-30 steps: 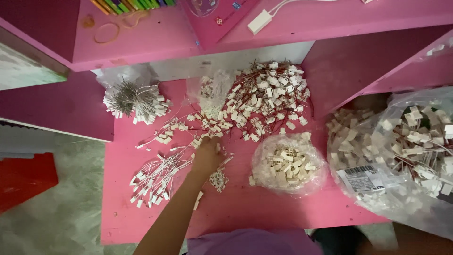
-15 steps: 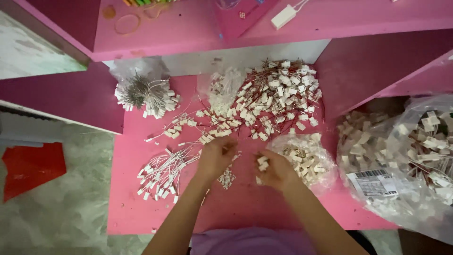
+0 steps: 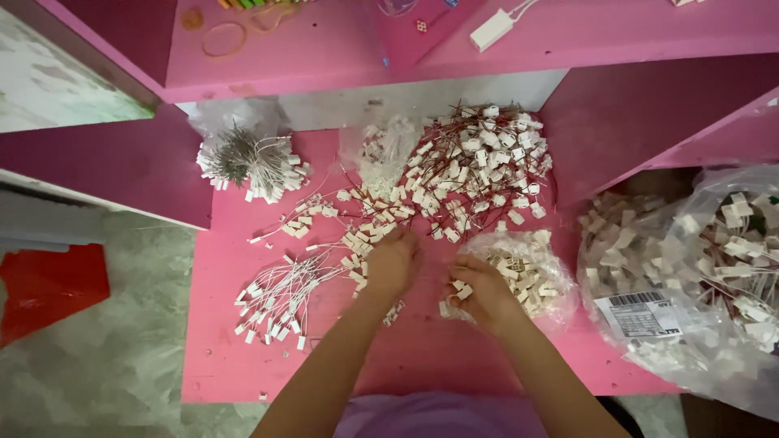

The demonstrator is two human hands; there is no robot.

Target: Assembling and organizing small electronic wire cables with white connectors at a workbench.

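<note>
My left hand (image 3: 392, 264) rests palm down on the pink table (image 3: 235, 357), fingers curled over small white connectors at the edge of a loose pile. My right hand (image 3: 480, 290) is closed around a few white plastic connectors beside an open clear bag of connectors (image 3: 527, 272). A big heap of red-wired white connectors (image 3: 479, 166) lies just beyond both hands. A bundle of white-wired connectors (image 3: 280, 296) lies to the left of my left hand.
A grey-wired bundle (image 3: 247, 158) sits at the back left. A large clear bag of connectors with a printed label (image 3: 698, 276) stands at the right. A pink shelf (image 3: 324, 49) overhangs the back, holding a white plug (image 3: 492, 29). A red object (image 3: 49, 284) lies on the floor at the left.
My right hand came into view and settled by the small bag with connectors in it. My left hand stayed near the loose connectors. The camera shifted slightly.
</note>
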